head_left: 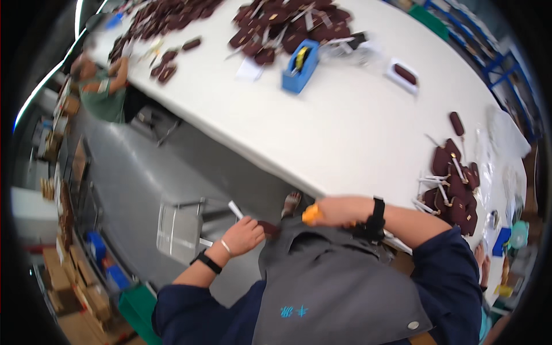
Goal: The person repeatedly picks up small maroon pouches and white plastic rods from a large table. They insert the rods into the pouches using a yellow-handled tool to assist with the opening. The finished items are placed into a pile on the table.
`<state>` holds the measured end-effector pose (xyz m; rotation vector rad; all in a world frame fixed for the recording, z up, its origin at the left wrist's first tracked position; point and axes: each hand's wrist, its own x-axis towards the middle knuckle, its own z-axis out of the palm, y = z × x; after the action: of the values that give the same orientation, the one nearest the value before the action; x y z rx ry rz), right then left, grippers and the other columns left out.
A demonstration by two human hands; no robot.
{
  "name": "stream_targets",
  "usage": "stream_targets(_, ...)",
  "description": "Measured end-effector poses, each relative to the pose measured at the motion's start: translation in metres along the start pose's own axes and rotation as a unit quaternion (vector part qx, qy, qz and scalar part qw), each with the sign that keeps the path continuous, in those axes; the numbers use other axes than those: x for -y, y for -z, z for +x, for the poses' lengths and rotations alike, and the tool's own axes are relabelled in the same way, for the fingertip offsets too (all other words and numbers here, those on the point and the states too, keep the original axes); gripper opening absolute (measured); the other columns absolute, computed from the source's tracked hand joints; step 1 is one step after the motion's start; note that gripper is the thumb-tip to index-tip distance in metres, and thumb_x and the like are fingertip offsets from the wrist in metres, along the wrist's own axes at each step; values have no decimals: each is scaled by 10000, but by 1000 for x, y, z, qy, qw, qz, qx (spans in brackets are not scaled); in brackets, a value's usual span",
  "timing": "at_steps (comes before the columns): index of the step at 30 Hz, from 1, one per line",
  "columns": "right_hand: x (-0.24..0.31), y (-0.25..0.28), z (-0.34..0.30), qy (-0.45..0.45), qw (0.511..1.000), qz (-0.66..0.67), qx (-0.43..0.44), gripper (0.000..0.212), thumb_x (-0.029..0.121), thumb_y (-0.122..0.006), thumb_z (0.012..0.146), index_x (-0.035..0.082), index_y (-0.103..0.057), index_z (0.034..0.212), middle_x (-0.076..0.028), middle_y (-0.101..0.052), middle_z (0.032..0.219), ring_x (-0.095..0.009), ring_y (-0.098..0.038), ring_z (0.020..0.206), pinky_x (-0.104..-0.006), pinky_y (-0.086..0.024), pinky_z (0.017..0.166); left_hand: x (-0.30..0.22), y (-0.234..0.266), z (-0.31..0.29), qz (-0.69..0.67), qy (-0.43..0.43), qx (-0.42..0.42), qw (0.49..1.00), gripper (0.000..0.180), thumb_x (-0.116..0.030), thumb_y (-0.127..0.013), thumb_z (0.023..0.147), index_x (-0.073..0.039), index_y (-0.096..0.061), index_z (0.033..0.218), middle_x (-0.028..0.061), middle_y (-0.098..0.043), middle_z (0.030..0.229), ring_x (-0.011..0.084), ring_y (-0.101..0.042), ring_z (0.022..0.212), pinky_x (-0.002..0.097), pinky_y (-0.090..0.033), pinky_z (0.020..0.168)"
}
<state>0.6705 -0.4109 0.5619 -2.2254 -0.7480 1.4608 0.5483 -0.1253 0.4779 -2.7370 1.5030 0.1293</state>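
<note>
My left hand (243, 234) is closed on a small dark maroon pouch (269, 229), held low in front of my apron. A white strip (235, 209) sticks up beyond its fingers; whether it is joined to the pouch is hidden. My right hand (344, 211) is closed round an orange object (312, 214) near the table's near edge. Only its bright rounded end shows, so its kind cannot be told. The two hands are apart. To the right on the white table (368, 144) lies a heap of maroon pouches (457, 195) with white straps or tags.
A blue tape dispenser (301, 66) stands beside a large heap of maroon pouches (287, 26). A white tray (402, 77) holds one pouch. At the far left a person in green (106, 92) works at the table. A stool (179, 230) stands on the floor, left.
</note>
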Motion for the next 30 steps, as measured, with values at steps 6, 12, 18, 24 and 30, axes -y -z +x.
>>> stream_targets(6, -107, -28, -97, -9, 914, 330, -236, 360, 362, -527, 931, 8, -496, 986, -61, -613, 638, -138, -598, 517, -258, -433, 427, 25, 41, 78, -23, -62, -39, 997, 43, -147, -570, 767, -109, -561, 784, 35, -491, 739, 208, -508, 739, 342, -411, 718)
stream_targets(12, -206, -167, -187, -48, 477, 574, -664, 341, 371, -499, 956, 50, -477, 1069, -68, -641, 737, -152, -680, 690, -173, -397, 380, -5, 80, 239, -238, -31, -126, 963, 90, -147, -620, 825, -64, -586, 837, 95, -578, 746, 276, -571, 699, 381, -439, 651)
stream_targets(18, -200, -265, -231, -98, 281, 556, -776, 317, 376, -479, 964, 64, -509, 1012, -83, -638, 753, -181, -671, 655, -190, -418, 404, -84, 83, 435, -637, -5, -86, 766, 194, -183, -599, 899, 10, -618, 900, 89, -668, 747, 140, -641, 702, 281, -511, 653)
stream_targets(24, -170, -303, -212, -166, 216, 556, -785, 325, 394, -451, 972, 73, -476, 1017, -83, -623, 705, -184, -659, 604, -191, -383, 347, -115, 62, 532, -547, -53, -111, 828, 401, -263, -609, 855, 6, -563, 1150, 193, -586, 1153, 340, -547, 1092, 388, -429, 951)
stream_targets(30, -172, -282, -165, -154, 284, 569, -756, 321, 353, -438, 980, 48, -443, 1082, -104, -618, 707, -188, -649, 586, -196, -380, 340, 38, 30, 502, -441, 52, -110, 889, 255, -222, -609, 845, -23, -650, 999, 152, -647, 995, 263, -629, 911, 351, -495, 839)
